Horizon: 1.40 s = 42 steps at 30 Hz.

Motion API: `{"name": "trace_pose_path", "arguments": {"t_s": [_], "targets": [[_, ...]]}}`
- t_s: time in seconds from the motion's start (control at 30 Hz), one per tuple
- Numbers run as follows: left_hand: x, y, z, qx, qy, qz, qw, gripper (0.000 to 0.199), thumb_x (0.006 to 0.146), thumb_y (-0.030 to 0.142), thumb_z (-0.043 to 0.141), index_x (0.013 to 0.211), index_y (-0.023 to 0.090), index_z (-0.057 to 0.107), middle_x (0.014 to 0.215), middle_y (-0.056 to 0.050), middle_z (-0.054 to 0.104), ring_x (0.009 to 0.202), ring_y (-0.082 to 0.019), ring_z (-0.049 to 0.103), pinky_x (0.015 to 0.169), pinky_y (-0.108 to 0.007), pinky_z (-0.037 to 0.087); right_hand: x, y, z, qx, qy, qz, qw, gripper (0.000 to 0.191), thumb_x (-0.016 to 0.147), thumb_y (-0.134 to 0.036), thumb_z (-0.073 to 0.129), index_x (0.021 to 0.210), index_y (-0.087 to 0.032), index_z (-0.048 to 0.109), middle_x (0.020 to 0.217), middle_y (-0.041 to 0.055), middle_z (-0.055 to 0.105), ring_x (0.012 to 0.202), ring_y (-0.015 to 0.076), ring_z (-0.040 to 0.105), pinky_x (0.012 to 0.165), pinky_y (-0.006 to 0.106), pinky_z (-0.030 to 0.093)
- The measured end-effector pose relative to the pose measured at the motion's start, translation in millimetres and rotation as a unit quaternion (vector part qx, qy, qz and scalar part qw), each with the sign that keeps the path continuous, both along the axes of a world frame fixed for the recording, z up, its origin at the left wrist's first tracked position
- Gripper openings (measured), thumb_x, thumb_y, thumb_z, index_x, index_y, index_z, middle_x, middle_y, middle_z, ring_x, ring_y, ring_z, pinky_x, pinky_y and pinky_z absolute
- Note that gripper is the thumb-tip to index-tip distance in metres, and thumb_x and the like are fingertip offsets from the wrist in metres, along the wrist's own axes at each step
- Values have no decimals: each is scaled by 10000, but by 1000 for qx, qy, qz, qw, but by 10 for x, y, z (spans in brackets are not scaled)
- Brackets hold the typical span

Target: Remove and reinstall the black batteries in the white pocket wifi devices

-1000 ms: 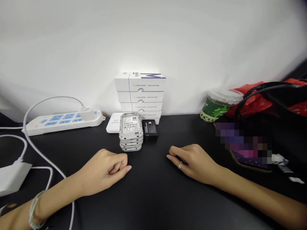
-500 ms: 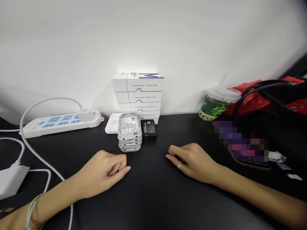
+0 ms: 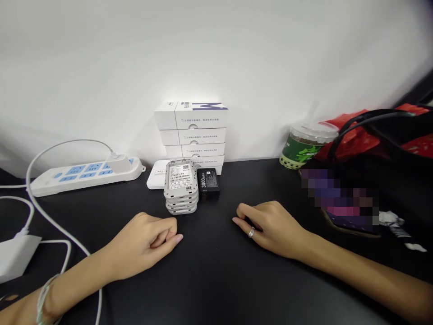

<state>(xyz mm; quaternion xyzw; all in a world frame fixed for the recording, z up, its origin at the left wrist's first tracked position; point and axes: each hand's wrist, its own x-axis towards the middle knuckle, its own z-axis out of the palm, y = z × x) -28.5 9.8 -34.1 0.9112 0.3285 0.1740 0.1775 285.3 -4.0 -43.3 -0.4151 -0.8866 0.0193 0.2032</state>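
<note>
My left hand (image 3: 149,243) rests on the black table with its fingers curled in and nothing in them. Farther right, my right hand (image 3: 267,228), a ring on one finger, lies on the table with its fingers bent and likewise holds nothing. Beyond the left hand stands a stack of white device shells (image 3: 181,185), the top one showing a label inside its frame. Black batteries (image 3: 209,182) marked 3000mAh sit just right of that stack. Partly hidden behind the shells are white covers (image 3: 156,176). White boxes (image 3: 201,119) are piled against the wall.
A white power strip (image 3: 88,174) with a plugged charger and cables lies at the left. Lower left is a white adapter (image 3: 18,257). At the right stand a drink cup (image 3: 304,144), a phone (image 3: 352,225), a red bag (image 3: 352,131) and a small striped item (image 3: 399,228).
The view has shifted very slightly, so things appear a little farther left. Both hands keep the same pose, and no object has been moved.
</note>
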Motion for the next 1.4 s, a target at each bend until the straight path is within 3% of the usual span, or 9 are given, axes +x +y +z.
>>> {"name": "trace_pose_path", "arguments": {"t_s": [0.1,0.2,0.33,0.57,0.9,1.07,1.27,1.33,1.4], "targets": [[-8,5,-11,-2,-4,0,1000,351,988,221,495,668,217,352,514,106,324,416,-61,351,449,-179,289,-49,-6,80,28,60,-14,998,174,1003,-245,505,841,-245,441,670,-21,560,549,144,520,544,265,382],[-13,13,-32,-1,-7,0,1000,351,990,220,505,672,215,357,517,107,330,421,-60,356,457,-180,290,-184,115,257,35,125,57,990,172,969,-305,609,990,-250,448,1008,87,661,935,236,631,796,354,535],[-10,19,-50,3,-13,0,1000,357,993,225,512,667,212,366,512,111,332,417,-55,358,460,-173,291,-489,490,497,-13,118,175,977,502,877,-481,743,1175,-242,417,1259,140,581,1315,327,447,1047,510,472],[-13,2,-51,10,-13,2,1000,353,993,222,504,666,210,374,511,113,321,418,-56,342,462,-179,284,-782,801,561,-121,71,93,986,642,776,-654,735,1132,-246,389,1286,120,468,1202,337,450,975,517,447],[13,28,-50,14,-18,-2,1000,368,996,221,502,661,211,350,516,111,328,413,-53,353,460,-183,290,-756,608,756,-236,105,63,964,761,636,-455,850,1126,-285,293,1273,87,431,1200,340,470,947,505,448],[-16,-16,-39,25,-25,-8,999,357,989,221,543,672,212,379,520,113,346,413,-48,376,451,-177,301,-389,241,698,-188,192,63,961,848,632,-453,867,1193,-297,252,1301,89,390,1269,358,463,1054,564,424],[204,44,458,180,-92,13,979,264,965,182,586,705,202,549,526,97,449,441,-61,443,493,-204,353,-40,-244,294,-265,167,25,949,881,600,-373,912,1175,-299,250,1375,116,394,1281,363,477,1017,549,479],[417,189,671,210,-32,28,977,106,955,243,616,889,192,682,751,27,660,664,-128,623,612,-250,438,-26,-294,186,-274,168,19,947,873,604,-386,916,1162,-295,251,1417,133,399,1299,372,460,1029,560,464],[653,363,807,198,101,48,974,156,955,293,645,996,172,734,1079,-67,711,997,-233,667,923,-380,475,-38,-301,128,-267,156,13,951,889,602,-435,921,1177,-284,261,1439,155,399,1318,387,434,1060,582,425]]}}
